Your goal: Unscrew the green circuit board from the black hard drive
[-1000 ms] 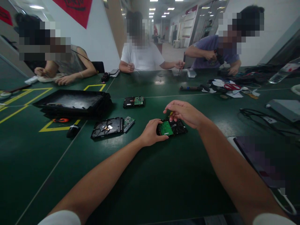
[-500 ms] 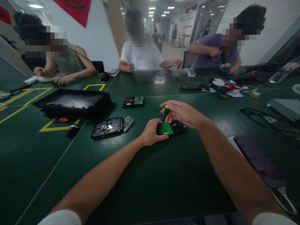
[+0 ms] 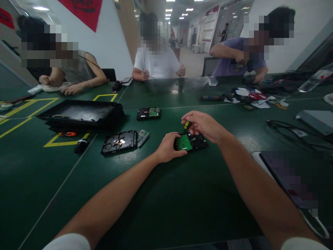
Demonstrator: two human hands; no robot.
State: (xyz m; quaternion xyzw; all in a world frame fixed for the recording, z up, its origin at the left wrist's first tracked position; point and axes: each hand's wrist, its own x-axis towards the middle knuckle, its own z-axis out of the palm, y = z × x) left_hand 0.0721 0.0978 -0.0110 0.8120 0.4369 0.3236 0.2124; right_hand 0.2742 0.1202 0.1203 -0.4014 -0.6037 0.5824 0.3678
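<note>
A black hard drive [image 3: 199,141] with a green circuit board [image 3: 184,142] lies flat on the green table in front of me. My left hand [image 3: 169,147] grips its left end, thumb along the near edge and fingers at the far edge. Above the drive's far side, my right hand [image 3: 204,125] is closed around a yellow and black screwdriver [image 3: 186,125]. The screwdriver leans, its handle up in my fingers and its lower end toward the far edge of the circuit board. Its tip is too small to make out.
Left of my hands lie an opened hard drive [image 3: 119,142] and a loose circuit board [image 3: 143,138]. Another hard drive [image 3: 148,113] sits farther back. Black trays [image 3: 80,113] are stacked at the left; a laptop [image 3: 286,177] and cables [image 3: 286,132] are at the right. Several people sit opposite.
My right hand has shifted slightly, and the screwdriver now tilts more, its handle a little to the right. My left hand and the hard drive have stayed in place.
</note>
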